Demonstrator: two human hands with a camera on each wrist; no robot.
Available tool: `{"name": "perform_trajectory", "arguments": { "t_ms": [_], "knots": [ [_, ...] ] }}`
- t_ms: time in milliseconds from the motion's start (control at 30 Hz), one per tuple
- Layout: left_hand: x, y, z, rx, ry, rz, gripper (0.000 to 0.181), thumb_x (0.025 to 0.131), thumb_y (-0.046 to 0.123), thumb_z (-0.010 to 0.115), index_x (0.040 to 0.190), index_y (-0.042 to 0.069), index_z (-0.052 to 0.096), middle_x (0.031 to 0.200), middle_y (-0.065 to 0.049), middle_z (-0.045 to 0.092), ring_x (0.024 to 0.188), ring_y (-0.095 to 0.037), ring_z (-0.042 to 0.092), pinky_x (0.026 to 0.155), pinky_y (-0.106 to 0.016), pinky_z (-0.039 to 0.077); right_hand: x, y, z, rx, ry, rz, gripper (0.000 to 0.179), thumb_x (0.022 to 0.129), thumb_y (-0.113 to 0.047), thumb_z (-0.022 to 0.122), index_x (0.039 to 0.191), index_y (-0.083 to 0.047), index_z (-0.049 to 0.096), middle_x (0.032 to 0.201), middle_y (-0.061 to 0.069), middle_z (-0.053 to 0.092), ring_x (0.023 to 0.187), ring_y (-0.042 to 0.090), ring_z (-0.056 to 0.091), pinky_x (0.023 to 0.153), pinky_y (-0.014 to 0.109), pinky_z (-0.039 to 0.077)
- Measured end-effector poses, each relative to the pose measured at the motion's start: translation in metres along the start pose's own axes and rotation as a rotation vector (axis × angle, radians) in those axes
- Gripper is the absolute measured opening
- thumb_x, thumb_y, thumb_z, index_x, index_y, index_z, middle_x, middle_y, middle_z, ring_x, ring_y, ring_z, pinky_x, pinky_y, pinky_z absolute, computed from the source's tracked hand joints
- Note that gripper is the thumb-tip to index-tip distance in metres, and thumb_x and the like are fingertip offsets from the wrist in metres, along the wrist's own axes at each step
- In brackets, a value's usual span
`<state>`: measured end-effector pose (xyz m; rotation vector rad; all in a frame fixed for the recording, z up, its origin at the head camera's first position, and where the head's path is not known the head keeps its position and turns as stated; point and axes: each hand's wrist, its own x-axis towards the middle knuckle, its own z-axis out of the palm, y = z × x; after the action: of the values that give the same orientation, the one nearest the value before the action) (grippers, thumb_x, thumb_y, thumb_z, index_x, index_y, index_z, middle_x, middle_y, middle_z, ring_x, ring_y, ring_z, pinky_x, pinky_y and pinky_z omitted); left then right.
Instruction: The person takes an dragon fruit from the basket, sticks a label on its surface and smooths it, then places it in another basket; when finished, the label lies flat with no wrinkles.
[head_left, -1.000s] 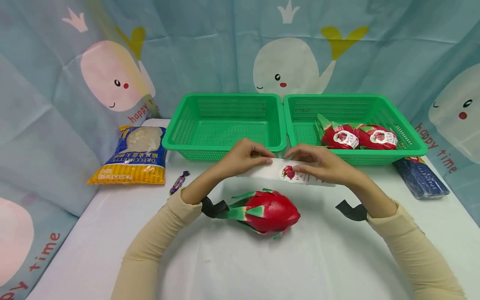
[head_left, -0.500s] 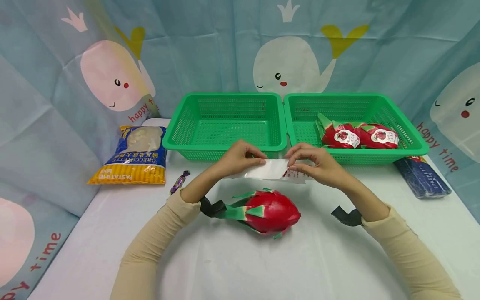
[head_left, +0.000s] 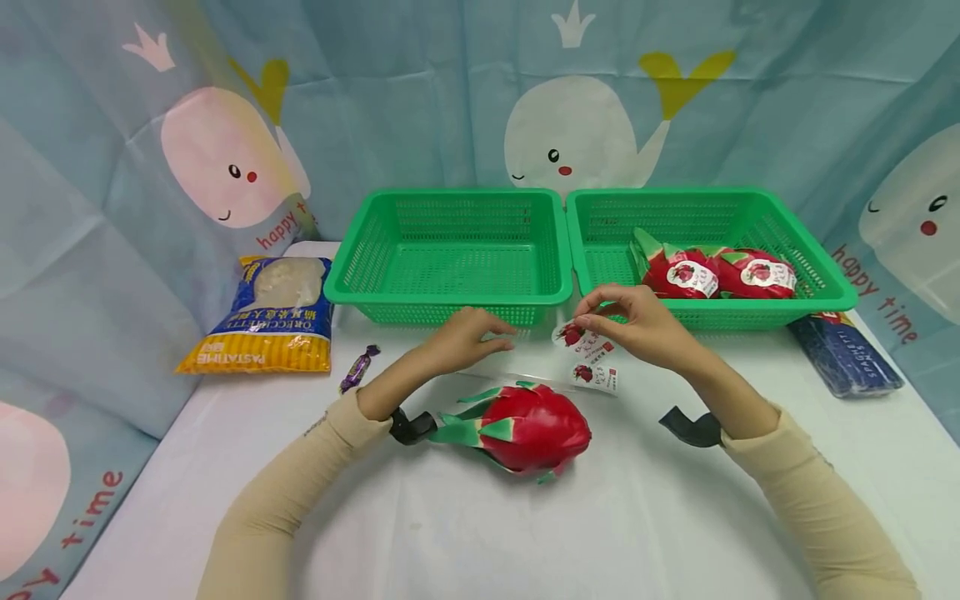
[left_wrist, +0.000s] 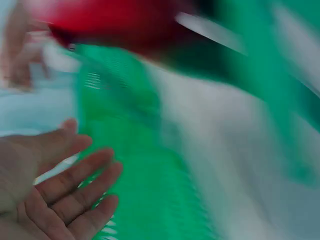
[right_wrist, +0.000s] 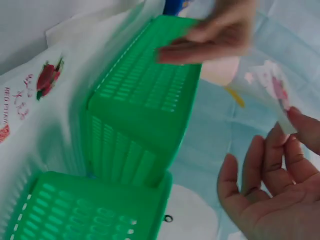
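Observation:
My right hand [head_left: 637,327] pinches a white sticker [head_left: 572,336] with a red dragon fruit print between thumb and fingertips, above the table. In the right wrist view the sticker [right_wrist: 276,89] stands out from the fingertips. My left hand [head_left: 468,340] is to the left, fingers apart, holding nothing; the left wrist view shows its palm and spread fingers [left_wrist: 85,200]. Below the hands a sticker strip [head_left: 595,377] with a similar print lies on the table. Nearer me lies a red dragon fruit [head_left: 536,429] with green scales, bearing no sticker on its visible side; it is blurred in the left wrist view.
Two green baskets stand at the back. The left basket [head_left: 450,298] shows a bare bottom; the right basket [head_left: 817,267] holds two labelled dragon fruits [head_left: 682,273]. A pasta bag [head_left: 270,321] and a purple-wrapped candy [head_left: 361,367] lie left, a blue spaghetti pack [head_left: 847,358] right.
My left hand has let go of the strip and moved slightly left. The strip has dropped to the table, and the sticker is now separate in my right hand. The dragon fruit has shifted slightly left.

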<state>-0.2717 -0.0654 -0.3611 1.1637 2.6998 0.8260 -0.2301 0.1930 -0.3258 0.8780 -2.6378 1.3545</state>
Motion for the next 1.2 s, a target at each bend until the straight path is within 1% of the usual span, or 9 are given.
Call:
{"name": "perform_trajectory", "arguments": {
  "t_ms": [167,300,400,533,633,700,833,1000,1200],
  "knots": [
    [-0.006,0.039,-0.02,-0.212,0.098,0.011,0.02,0.084,0.019,0.067,0.1,0.008,0.07,0.093,-0.003,0.071,0.086,-0.011,0.065,0.079,-0.025,0.052,0.003,-0.01,0.009,-0.084,0.007,-0.064,0.007,0.083,-0.012,0.067,0.09,-0.01,0.069,0.087,-0.001,0.066,0.087,0.006,0.056,0.079,0.024,0.051],
    [-0.004,0.061,-0.021,-0.202,0.156,0.004,0.013,0.082,0.022,0.07,0.089,0.011,0.07,0.08,0.003,0.069,0.074,-0.005,0.06,0.068,-0.02,0.05,0.004,-0.017,0.013,-0.051,0.001,-0.096,0.011,0.083,-0.012,0.067,0.093,-0.011,0.07,0.09,0.0,0.069,0.09,0.007,0.054,0.073,0.021,0.05],
    [-0.005,0.065,-0.019,-0.216,0.2,-0.025,0.011,0.083,0.021,0.068,0.084,0.01,0.069,0.075,0.002,0.068,0.071,-0.006,0.059,0.062,-0.021,0.048,0.001,-0.021,0.014,-0.041,0.067,-0.068,0.017,0.086,-0.014,0.064,0.101,-0.009,0.07,0.097,0.004,0.069,0.093,0.004,0.055,0.073,0.021,0.05],
    [-0.011,0.062,-0.018,-0.298,0.295,-0.081,0.011,0.084,0.02,0.068,0.081,0.01,0.069,0.073,0.001,0.067,0.07,-0.01,0.058,0.059,-0.024,0.048,-0.008,-0.024,0.014,-0.047,0.252,0.024,0.024,0.087,-0.017,0.064,0.109,-0.008,0.066,0.105,0.007,0.067,0.099,-0.002,0.053,0.088,0.032,0.047],
    [-0.017,0.061,-0.019,-0.36,0.338,-0.099,0.011,0.083,0.021,0.069,0.081,0.01,0.069,0.073,0.0,0.067,0.07,-0.012,0.059,0.061,-0.026,0.048,-0.014,-0.025,0.014,-0.045,0.295,0.08,0.026,0.084,-0.019,0.068,0.107,-0.007,0.065,0.103,0.007,0.066,0.1,0.0,0.051,0.091,0.041,0.044],
    [-0.021,0.062,-0.018,-0.396,0.347,-0.111,0.011,0.083,0.021,0.069,0.081,0.01,0.07,0.073,0.0,0.067,0.07,-0.012,0.059,0.062,-0.027,0.049,-0.017,-0.025,0.014,-0.03,0.269,0.11,0.023,0.083,-0.02,0.069,0.102,-0.006,0.065,0.099,0.006,0.066,0.098,0.002,0.054,0.09,0.04,0.045],
    [-0.035,0.067,-0.007,-0.475,0.345,-0.146,0.011,0.081,0.02,0.07,0.082,0.009,0.071,0.074,-0.002,0.069,0.07,-0.015,0.06,0.06,-0.027,0.05,-0.021,-0.021,0.015,0.07,0.169,0.173,0.018,0.086,-0.022,0.065,0.092,-0.005,0.065,0.09,0.001,0.066,0.086,0.008,0.059,0.079,0.026,0.05],
    [-0.053,0.072,0.015,-0.589,0.289,-0.188,0.011,0.08,0.017,0.071,0.079,0.006,0.072,0.073,-0.007,0.07,0.062,-0.019,0.06,0.052,-0.021,0.047,-0.027,-0.01,0.017,0.204,-0.082,0.24,0.016,0.088,-0.018,0.063,0.09,-0.002,0.061,0.082,-0.002,0.063,0.074,0.009,0.058,0.066,0.022,0.049],
    [-0.072,0.081,0.035,-0.63,0.235,-0.248,0.012,0.079,0.016,0.07,0.073,0.006,0.069,0.063,-0.007,0.065,0.048,-0.01,0.049,0.045,-0.018,0.041,-0.03,-0.003,0.021,0.263,-0.302,0.26,0.017,0.088,-0.017,0.062,0.09,0.0,0.06,0.081,0.001,0.061,0.077,0.015,0.058,0.071,0.024,0.051]
  ]
}}
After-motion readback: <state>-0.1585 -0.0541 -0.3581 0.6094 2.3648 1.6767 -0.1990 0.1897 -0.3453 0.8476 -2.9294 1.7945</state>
